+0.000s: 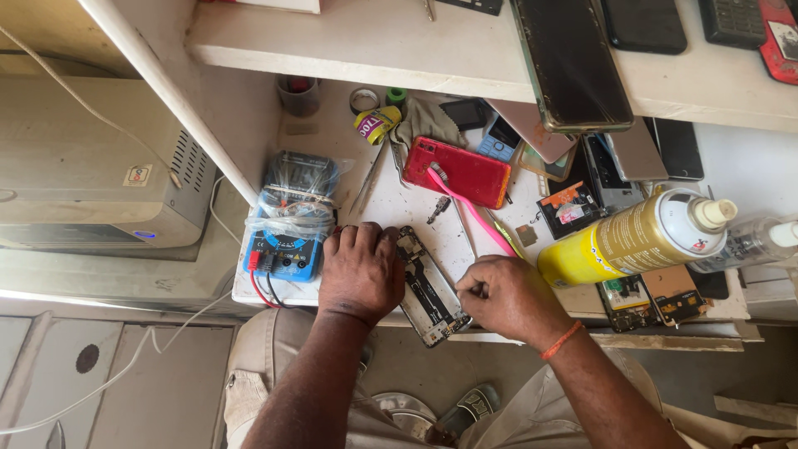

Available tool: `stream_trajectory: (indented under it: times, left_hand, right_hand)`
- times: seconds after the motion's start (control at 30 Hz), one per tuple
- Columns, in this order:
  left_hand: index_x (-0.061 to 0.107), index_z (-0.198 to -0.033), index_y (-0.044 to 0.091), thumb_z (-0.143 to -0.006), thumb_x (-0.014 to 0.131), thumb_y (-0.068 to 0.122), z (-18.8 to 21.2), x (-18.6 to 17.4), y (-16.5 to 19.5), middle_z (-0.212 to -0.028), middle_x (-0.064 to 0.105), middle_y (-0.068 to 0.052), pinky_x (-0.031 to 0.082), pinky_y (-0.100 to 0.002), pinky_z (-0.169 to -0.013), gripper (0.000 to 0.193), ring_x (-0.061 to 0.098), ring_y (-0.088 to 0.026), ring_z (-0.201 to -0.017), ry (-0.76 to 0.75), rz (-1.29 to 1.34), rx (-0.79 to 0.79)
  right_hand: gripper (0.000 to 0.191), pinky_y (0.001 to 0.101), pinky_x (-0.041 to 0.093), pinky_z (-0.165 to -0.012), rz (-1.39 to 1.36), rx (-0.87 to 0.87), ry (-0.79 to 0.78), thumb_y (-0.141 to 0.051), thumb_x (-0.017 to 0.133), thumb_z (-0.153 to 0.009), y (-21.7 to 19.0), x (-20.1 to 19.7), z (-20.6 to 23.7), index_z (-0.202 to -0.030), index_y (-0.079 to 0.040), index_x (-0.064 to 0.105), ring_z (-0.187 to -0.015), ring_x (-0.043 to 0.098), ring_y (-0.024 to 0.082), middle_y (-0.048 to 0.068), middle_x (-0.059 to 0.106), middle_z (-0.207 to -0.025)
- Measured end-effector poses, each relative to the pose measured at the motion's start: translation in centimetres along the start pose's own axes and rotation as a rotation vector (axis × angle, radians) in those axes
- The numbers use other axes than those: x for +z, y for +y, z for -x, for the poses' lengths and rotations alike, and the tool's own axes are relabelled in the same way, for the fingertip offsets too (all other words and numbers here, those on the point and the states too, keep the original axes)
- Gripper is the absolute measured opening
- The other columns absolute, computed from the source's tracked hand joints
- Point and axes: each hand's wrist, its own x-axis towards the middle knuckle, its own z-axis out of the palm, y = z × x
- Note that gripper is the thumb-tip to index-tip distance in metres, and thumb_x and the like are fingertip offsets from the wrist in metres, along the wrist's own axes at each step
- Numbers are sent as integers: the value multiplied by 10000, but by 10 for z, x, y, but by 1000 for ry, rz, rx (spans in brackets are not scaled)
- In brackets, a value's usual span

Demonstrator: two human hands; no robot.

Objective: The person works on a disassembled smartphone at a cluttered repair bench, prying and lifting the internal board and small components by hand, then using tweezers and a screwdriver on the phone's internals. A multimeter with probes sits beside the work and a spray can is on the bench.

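Steadying an opened phone (428, 287) flat near the front edge of the white bench (399, 208), the left hand (362, 270) pressed its fingers on the phone's upper end, its grip closed on nothing. The right hand (507, 295) kept its grip pinched on a small tool at the lower end, beside a yellow spray can (619, 241) and blue multimeter (291, 220).

An opened phone (426, 289) lies flat on the white workbench (399, 208), its back cover off and dark circuit boards and metal shields exposed. It sits diagonally, upper end toward the far left, lower end overhanging the bench's near edge.
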Motion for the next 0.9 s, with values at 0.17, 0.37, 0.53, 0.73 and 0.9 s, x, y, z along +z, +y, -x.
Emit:
stream_trajectory:
  times: [0.17, 0.37, 0.53, 0.73, 0.9]
  left_hand:
    - [696, -1150, 107, -805, 657, 228, 0, -1, 0, -1049, 597, -105, 418, -531, -974, 368, 565, -330, -1024, 12, -8, 8]
    - [697, -1155, 108, -804, 658, 227, -1, -2, 0, -1049, 599, -107, 417, -530, -977, 373, 566, -335, -1037, -1, 4, -4]
    - [696, -1154, 109, -803, 657, 233, -1, -2, 0, -1050, 599, -107, 416, -535, -985, 374, 566, -336, -1042, 10, -4, 3]
    - [693, -1153, 110, -814, 655, 244, -1, -2, 0, -1049, 599, -109, 415, -538, -991, 366, 565, -340, -1040, -13, -6, -5]
    - [695, -1150, 110, -817, 652, 239, -1, -1, -1, -1054, 597, -111, 407, -545, -1004, 360, 562, -341, -1049, -8, -14, 0]
  right_hand:
    - [67, 339, 571, -618, 15, 48, -7, -145, 760, -745, -4, 0, -7, -750, -79, 769, -611, 714, 176, 60, 732, -712]
    - [80, 338, 574, -633, 18, 9, 9, -154, 766, -736, -7, 0, -17, -751, -76, 773, -637, 729, 187, 64, 741, -726]
    - [93, 346, 580, -633, -6, 10, 22, -169, 762, -753, -6, 3, -26, -783, -83, 781, -630, 736, 202, 72, 753, -732]
    - [92, 360, 577, -642, 36, -47, 50, -177, 776, -747, -6, 5, -38, -775, -90, 788, -662, 742, 225, 79, 756, -749]
    - [104, 365, 578, -661, 60, -44, 53, -195, 783, -762, -10, 5, -49, -785, -94, 789, -669, 739, 239, 83, 757, -744]
